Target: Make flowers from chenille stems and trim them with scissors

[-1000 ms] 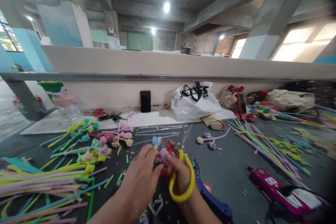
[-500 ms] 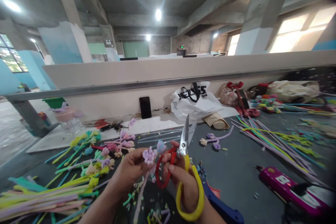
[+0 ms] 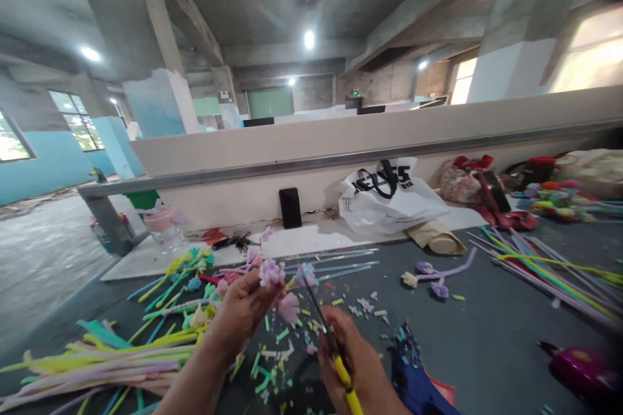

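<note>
My left hand [image 3: 241, 311] pinches a stem of fuzzy pipe-cleaner flowers. A lilac flower [image 3: 271, 273] stands above its fingertips, with a pale pink one [image 3: 289, 308] below and a light blue one [image 3: 306, 274] to the right. My right hand [image 3: 357, 356] grips scissors [image 3: 342, 369] by the handles, a yellow one showing. The blades appear edge-on and point up and left, their tips at or in front of the blue flower; whether they touch it I cannot tell. Snipped bits [image 3: 280, 356] litter the dark table under both hands.
Pipe cleaners [image 3: 111, 363] and finished flowers [image 3: 187, 266] lie at left. A blue-handled tool [image 3: 418, 369] is beside my right forearm, with a magenta glue gun [image 3: 584, 366] farther right. Behind are a phone [image 3: 291, 207], a white bag [image 3: 389, 201] and a small flower sprig [image 3: 438, 275].
The scissors have turned from upright, with both handles showing, to edge-on with tips at the blue flower. The pink flower has come into sight. The whole view has swung left.
</note>
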Tool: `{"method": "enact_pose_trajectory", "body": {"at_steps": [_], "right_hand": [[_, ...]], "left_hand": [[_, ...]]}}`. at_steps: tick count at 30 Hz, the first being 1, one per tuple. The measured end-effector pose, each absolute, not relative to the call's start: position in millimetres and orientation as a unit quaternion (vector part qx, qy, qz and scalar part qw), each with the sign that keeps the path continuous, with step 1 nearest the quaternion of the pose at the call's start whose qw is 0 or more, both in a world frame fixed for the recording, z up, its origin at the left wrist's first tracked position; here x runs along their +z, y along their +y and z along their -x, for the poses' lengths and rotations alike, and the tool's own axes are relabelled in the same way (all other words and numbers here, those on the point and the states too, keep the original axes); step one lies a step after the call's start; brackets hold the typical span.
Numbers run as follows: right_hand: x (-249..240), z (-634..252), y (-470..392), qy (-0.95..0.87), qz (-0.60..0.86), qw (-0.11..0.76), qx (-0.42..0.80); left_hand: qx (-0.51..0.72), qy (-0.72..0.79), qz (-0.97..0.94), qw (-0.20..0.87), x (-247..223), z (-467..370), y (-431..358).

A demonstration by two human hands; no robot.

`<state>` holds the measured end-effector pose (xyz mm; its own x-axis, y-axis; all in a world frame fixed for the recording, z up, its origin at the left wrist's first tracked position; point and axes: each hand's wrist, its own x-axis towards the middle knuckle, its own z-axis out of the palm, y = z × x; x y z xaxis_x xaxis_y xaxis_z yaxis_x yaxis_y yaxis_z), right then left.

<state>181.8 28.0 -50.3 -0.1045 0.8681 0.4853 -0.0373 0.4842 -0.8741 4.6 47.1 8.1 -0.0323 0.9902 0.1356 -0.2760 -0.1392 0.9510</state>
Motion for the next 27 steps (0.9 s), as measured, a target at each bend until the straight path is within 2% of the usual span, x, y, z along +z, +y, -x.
{"method": "enact_pose_trajectory", "body": {"at_steps": [3,6,11,16,21,27], "right_hand": [[-53,-177,25,-0.701,0.365,0.521,0.322],[-58,-174,26,-0.699,0.401,0.504,0.312],[-68,-174,31,-0.700,0.391,0.525,0.285],[-65,-181,36,-0.750,0.360,0.482,0.277],[-57,-181,33,-0.751,0.340,0.484,0.293],[-53,-171,26,-0.692,0.391,0.524,0.305]], "left_hand": [[0.629,0.359,-0.431,0.538,1,-9,51],[0.657,0.367,-0.396,0.526,-2,-13,53],[0.680,0.404,-0.414,0.450,0,-13,51],[0.632,0.448,-0.527,0.351,10,-12,43],[0.603,0.446,-0.557,0.356,14,-19,40],[0.565,0.448,-0.559,0.409,12,-25,36]]}}
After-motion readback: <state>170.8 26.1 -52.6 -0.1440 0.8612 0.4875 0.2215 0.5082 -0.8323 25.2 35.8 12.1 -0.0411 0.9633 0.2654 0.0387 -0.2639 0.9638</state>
